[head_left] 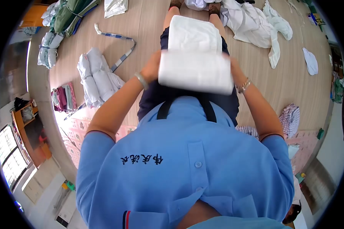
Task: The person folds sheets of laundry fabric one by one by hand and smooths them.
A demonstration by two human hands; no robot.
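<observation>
A white towel-like cloth (195,72), folded into a thick rectangle and smeared by motion, is held above my lap between both hands. My left hand (152,68) grips its left edge, the fingers partly hidden behind the cloth. At the opposite edge, my right hand (236,71) is closed on it, also partly hidden and blurred. Just beyond, a flat white terry towel (195,33) lies along my outstretched legs. Whether these two are one piece, I cannot tell.
Tied white bundles (97,76) and a patterned strap (123,57) lie on the left of the wood-look surface. Crumpled white cloths (252,24) are heaped ahead to the right. Striped cloth (289,120) lies at right. Another person's head (293,213) shows at lower right.
</observation>
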